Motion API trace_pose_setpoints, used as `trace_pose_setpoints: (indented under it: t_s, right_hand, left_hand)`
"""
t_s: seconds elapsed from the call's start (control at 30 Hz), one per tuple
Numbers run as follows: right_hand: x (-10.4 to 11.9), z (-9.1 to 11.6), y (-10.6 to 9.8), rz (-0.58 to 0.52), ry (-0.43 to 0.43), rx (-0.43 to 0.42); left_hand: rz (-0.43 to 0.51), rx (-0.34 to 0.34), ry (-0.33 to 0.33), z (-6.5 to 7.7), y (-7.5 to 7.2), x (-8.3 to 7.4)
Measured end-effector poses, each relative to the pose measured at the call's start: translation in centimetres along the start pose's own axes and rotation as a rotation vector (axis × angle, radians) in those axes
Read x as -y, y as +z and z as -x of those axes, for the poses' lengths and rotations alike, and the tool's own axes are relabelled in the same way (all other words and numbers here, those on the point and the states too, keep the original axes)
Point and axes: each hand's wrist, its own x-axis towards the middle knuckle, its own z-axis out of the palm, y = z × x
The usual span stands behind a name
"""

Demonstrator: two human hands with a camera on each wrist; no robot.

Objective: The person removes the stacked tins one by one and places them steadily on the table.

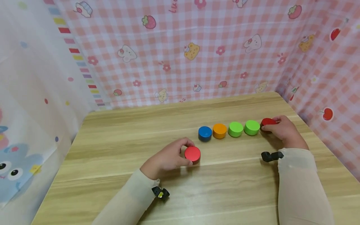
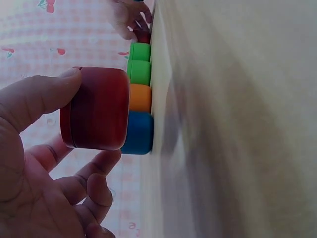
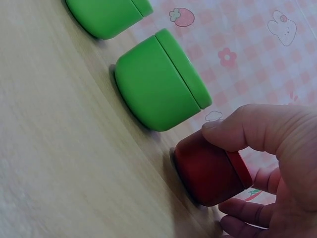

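A small round red tin (image 1: 192, 154) with a lid is pinched between the thumb and fingers of my left hand (image 1: 168, 157). The left wrist view shows this red tin (image 2: 99, 109) raised a little off the tabletop. My right hand (image 1: 287, 132) grips a second red tin (image 1: 267, 123) at the right end of a row. In the right wrist view the thumb and fingers are around that red tin (image 3: 210, 171), which stands upright on the table. To its left stand two green tins (image 1: 251, 127) (image 1: 235, 129), an orange tin (image 1: 219, 131) and a blue tin (image 1: 205, 133).
The wooden table (image 1: 112, 137) runs back to a pink checked cloth (image 1: 180, 62) with printed animals and fruit. Similar cloth hangs along the right side, and a white patterned cloth (image 1: 28, 78) hangs at the left. A small black camera is on each sleeve.
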Motion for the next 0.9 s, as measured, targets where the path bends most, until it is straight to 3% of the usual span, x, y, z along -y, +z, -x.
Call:
trace_pose_setpoints:
  t_s: [0.33, 0.67, 0.9]
  right_hand:
    - [0.1, -0.2, 0.1, -0.016, 0.015, 0.004]
    - [0.1, -0.1, -0.1, -0.032, 0.022, 0.017]
    - [0.2, 0.1, 0.0, -0.031, 0.017, 0.015]
  left_hand:
    - [-0.063, -0.109, -0.005, -1.9, -1.3, -0.1]
    - [-0.097, -0.152, -0.086, -3.8, -2.2, 0.1]
    - [-0.180, -0.188, -0.141, -5.4, -2.5, 0.6]
